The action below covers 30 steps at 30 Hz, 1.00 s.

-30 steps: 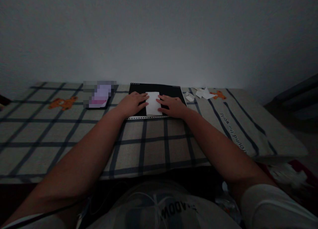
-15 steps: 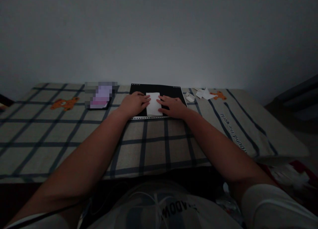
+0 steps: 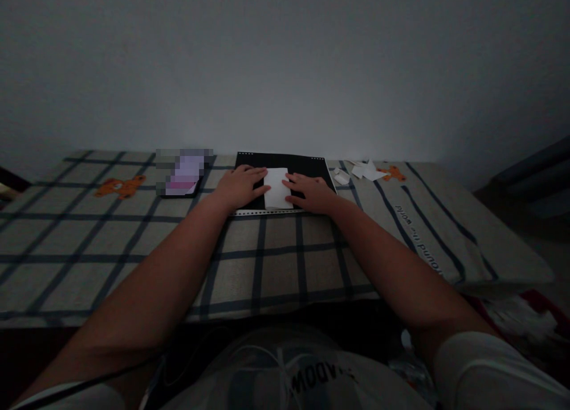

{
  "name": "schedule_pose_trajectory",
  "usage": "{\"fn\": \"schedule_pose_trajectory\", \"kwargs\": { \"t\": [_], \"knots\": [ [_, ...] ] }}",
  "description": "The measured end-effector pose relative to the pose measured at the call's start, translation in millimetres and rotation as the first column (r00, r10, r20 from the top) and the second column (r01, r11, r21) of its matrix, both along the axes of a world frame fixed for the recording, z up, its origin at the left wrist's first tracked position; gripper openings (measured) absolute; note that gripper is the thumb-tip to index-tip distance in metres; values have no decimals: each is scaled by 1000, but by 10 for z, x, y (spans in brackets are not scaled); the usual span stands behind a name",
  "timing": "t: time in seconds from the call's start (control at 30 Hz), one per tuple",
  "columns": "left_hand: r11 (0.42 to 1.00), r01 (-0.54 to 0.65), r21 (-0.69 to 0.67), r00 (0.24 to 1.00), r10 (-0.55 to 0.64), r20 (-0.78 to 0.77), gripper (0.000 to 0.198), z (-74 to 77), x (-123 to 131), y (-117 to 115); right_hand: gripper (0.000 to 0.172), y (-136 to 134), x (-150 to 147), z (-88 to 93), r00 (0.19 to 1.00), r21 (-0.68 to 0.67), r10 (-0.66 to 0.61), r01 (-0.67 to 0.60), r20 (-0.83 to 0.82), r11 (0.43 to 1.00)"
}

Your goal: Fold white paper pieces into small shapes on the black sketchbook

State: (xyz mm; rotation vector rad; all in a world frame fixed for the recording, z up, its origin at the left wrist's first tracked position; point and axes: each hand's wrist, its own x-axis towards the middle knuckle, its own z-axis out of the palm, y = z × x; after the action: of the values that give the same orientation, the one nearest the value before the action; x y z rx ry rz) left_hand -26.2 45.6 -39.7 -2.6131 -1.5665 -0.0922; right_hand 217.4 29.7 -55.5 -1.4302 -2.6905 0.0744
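Note:
A small white sheet of paper (image 3: 276,190), apparently folded, lies upright on the black cover of a notebook (image 3: 285,159) with punched holes along its edges. My left hand (image 3: 241,186) rests flat at the paper's left edge, fingers stretched out and touching it. From the other side, my right hand (image 3: 310,191) lies with spread fingertips on the paper's right edge. Neither hand grips anything. Parts of the notebook are hidden beneath both hands.
A checked cloth (image 3: 276,267) covers the table against the wall. Left of the notebook lies a phone (image 3: 184,175), its screen blurred. Folded white paper pieces (image 3: 367,170) and a small white paper shape (image 3: 341,177) lie to the right.
The view has shifted slightly. My left hand's fingers have shifted a little on the paper's left side, the thumb now apart from the other fingers. The paper and my right hand stay in place.

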Motion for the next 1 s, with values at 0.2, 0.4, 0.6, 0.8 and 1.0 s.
{"fn": "schedule_pose_trajectory", "kwargs": {
  "t": [0.2,0.4,0.6,0.8,1.0],
  "knots": [
    [1000,5,-12,1000,-4,26,59,-5,-39,28,58,-8,-1,4,1000,-3,-2,2,-6,1000],
    [997,-49,60,989,40,140,42,-60,54,63,58,-15,-4,9,1000,-3,-2,2,-1,1000],
    [984,-127,127,968,94,234,34,-106,171,156,58,-5,2,-6,1000,-2,-5,5,3,1000],
    [990,-114,88,964,89,250,32,-95,94,199,58,-32,-11,34,1000,-13,-11,11,9,1000],
    [1000,2,-3,996,-2,90,43,-33,9,180,57,-34,-14,45,1000,-20,-17,17,13,1000]
  ]
}}
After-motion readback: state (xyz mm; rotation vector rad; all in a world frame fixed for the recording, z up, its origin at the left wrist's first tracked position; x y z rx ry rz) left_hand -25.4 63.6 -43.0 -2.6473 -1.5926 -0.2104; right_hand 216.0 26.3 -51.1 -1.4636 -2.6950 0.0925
